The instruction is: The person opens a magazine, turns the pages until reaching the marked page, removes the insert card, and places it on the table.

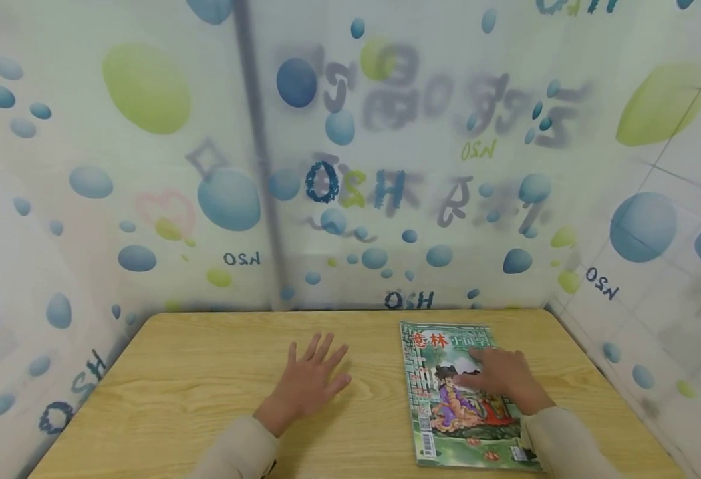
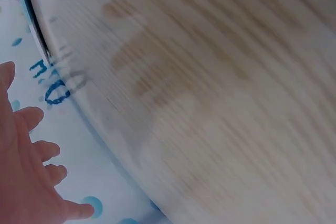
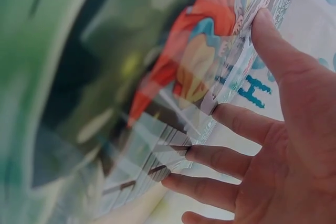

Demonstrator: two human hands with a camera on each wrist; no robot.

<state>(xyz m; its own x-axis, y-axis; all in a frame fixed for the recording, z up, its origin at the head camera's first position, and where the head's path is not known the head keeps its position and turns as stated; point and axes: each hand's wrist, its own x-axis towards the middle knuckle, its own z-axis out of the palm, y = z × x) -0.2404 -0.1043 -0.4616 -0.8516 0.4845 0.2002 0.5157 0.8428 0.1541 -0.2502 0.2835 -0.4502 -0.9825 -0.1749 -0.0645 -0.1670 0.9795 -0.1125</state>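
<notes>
Right hand [image 1: 505,376] over magazine [image 1: 463,409]; wood-grain table [image 1: 195,392], bubble-printed sheeting [image 1: 207,106] around.

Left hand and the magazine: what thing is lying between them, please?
Nothing lies between the left hand and the magazine; the head view shows only a bare stretch of wooden tabletop.

A small curtained-off nook, its wider room impossible to tell — pale, see-through curtains [image 1: 422,150] printed with blue and green bubbles [image 1: 229,199] and mirrored "H2O" lettering [image 1: 389,189] enclose a light wood-grain surface [image 1: 207,372] on three sides.
</notes>
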